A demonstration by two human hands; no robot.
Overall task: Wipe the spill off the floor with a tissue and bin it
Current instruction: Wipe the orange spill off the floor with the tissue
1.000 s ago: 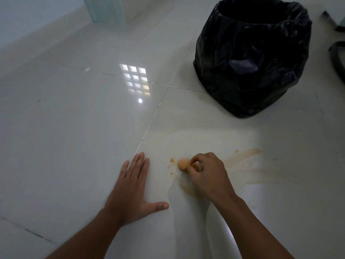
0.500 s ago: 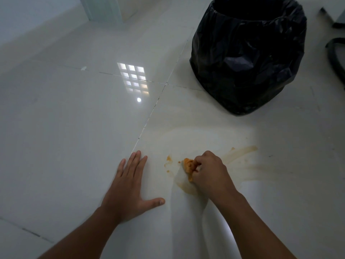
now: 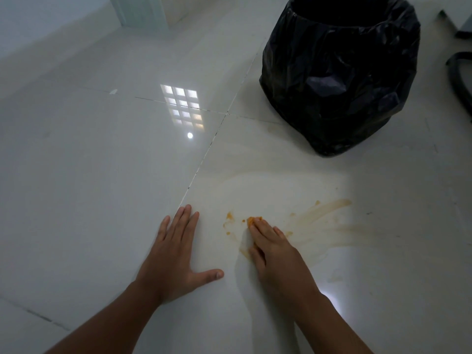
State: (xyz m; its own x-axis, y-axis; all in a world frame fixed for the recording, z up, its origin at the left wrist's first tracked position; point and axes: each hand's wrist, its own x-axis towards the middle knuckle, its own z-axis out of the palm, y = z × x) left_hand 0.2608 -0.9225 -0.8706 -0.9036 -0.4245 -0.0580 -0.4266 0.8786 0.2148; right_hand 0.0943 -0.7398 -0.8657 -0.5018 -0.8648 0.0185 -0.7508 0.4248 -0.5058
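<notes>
**Rt hand flat on tissue, mid-spill**

Around: round bin lined w/ crumpled black plastic bag, upright, mouth open, far right on glossy white tiled floor, well apart from both hands. Nothing standing between hands and bin, only bare tile and faint smear. Dark curved hose-like item at right edge, cut off by frame; can't tell what. Dark-edged object in top right corner, also cut off. Pale door frame or post top left by wall. Window-grid reflection plus bright light spot on tile beyond left hand. Grout lines crossing just left of bin.

Task items: small wadded tissue, soaked orange, on floor, pinned under fingertips of right hand; only a bit poking out ahead of them, so long axis and facing can't be told. Right hand palm down, fingers straight and close together, pointing away and slightly left, pressing wad to tile. Orange-brown spill streaked long-ways from near tissue up and right, fading toward right; small blobs just left of tissue, darker arc beside thumb.

Left hand flat on floor, palm down, fingers together pointing away, thumb splayed right, holding nothing, near but clear of spill.
</notes>
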